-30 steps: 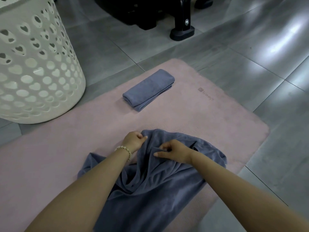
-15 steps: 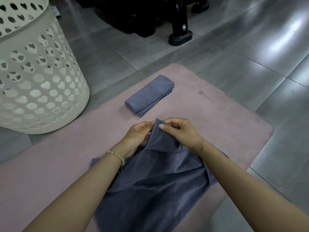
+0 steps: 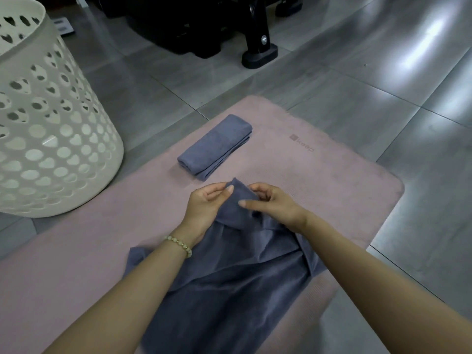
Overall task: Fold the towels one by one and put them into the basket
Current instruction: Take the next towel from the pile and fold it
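Tension matters here: left hand (image 3: 204,208) and right hand (image 3: 273,205) both pinch the unfolded towel's (image 3: 229,277) raised edge at frame centre, over the pink mat (image 3: 332,187). It seems best to slide them apart to the corners before folding.

Your blue-grey towel (image 3: 229,290) lies rumpled on the pink mat (image 3: 332,187) with its far corner raised, the folded towel (image 3: 214,146) rests flat just beyond it, and the white perforated basket (image 3: 51,139) stands upright on the floor (image 3: 332,72) at the mat's left edge.
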